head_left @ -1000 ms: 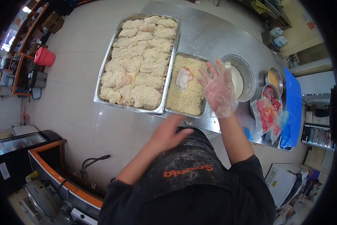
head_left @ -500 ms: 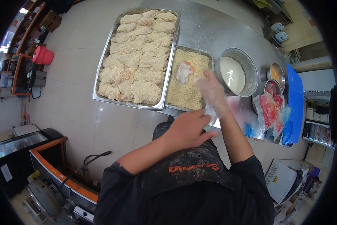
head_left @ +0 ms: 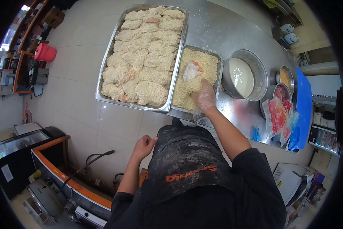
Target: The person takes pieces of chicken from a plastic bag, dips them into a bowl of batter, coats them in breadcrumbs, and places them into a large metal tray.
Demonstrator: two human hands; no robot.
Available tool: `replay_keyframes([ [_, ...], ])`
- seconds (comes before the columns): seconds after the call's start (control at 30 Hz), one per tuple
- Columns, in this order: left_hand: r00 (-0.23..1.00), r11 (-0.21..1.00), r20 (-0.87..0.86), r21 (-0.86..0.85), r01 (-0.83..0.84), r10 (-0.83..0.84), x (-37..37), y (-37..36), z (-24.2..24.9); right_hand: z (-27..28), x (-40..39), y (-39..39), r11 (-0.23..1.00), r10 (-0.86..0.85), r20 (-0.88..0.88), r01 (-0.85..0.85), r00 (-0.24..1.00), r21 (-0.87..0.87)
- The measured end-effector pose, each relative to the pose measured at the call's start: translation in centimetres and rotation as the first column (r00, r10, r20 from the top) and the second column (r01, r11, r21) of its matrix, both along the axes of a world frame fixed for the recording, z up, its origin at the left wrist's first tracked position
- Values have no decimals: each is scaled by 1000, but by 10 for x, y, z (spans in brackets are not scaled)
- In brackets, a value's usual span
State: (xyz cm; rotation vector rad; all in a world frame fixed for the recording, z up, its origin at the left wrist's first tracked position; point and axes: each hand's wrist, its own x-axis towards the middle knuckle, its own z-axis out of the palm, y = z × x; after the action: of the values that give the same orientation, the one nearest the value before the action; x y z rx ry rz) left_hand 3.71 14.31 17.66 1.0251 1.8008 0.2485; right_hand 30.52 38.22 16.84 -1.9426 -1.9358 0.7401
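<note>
My right hand (head_left: 206, 97), in a clear plastic glove, reaches into the small metal tray of pale breadcrumbs (head_left: 185, 98). Its fingers curl into the crumbs, and the fingertips are partly buried. Just beyond them lies a batter-coated piece of meat (head_left: 192, 71), white with an orange-pink patch on top. Bare and away from the table, my left hand (head_left: 144, 147) hangs beside the apron with its fingers curled in and nothing visible in them. Left of the crumb tray, a large metal tray (head_left: 167, 108) is filled with rows of crumbed pieces (head_left: 143, 57).
A deep metal bowl of white batter (head_left: 241, 76) stands right of the crumbs. Farther right are a bowl of orange liquid (head_left: 285, 76), red-stained plastic bags (head_left: 277, 114) and a blue board (head_left: 303, 107). The steel table's (head_left: 221, 28) front edge runs near my apron (head_left: 190, 152).
My hands, close together before, have separated. The left dropped down and left, off the table; the gloved right went down into the crumbs beside the coated piece.
</note>
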Motion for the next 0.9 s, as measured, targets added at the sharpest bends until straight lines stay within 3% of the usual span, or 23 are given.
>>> replay_keyframes([
  [0.1, 961, 983, -227, -137, 126, -155, -22, -48, -58, 39, -8, 9, 993, -79, -223, 58, 972, -98],
  [0.2, 932, 900, -199, -381, 210, -302, -37, -87, -91, 51, -6, 33, 998, -42, -285, 27, 958, -55],
  [0.3, 938, 842, -111, -485, 236, -327, -47, -124, -123, 51, 5, 76, 995, 45, -216, -63, 975, -75],
  [0.4, 937, 820, -57, -505, 270, -344, -42, -141, -129, 51, 14, 114, 940, 337, 149, -323, 930, -106],
  [0.5, 936, 808, 2, -504, 304, -351, -36, -145, -137, 104, -1, 116, 763, 637, 483, -401, 600, -507],
  [0.6, 934, 803, 54, -495, 332, -353, -33, -147, -146, 32, 19, 105, 848, 470, 648, -511, 600, -142],
  [0.73, 904, 783, 67, -475, 401, -423, -34, -169, -187, 5, 24, 127, 781, 624, 410, -546, 665, -303],
  [0.8, 933, 783, 56, -527, 329, -354, -29, -153, -162, 11, 23, 132, 731, 682, 376, -572, 627, -373],
  [0.83, 947, 781, 50, -552, 291, -317, -26, -146, -151, 17, 20, 131, 773, 633, 336, -554, 697, -309],
  [0.9, 932, 769, 84, -541, 341, -354, -33, -168, -184, 36, 18, 119, 850, 525, 233, -492, 818, -188],
])
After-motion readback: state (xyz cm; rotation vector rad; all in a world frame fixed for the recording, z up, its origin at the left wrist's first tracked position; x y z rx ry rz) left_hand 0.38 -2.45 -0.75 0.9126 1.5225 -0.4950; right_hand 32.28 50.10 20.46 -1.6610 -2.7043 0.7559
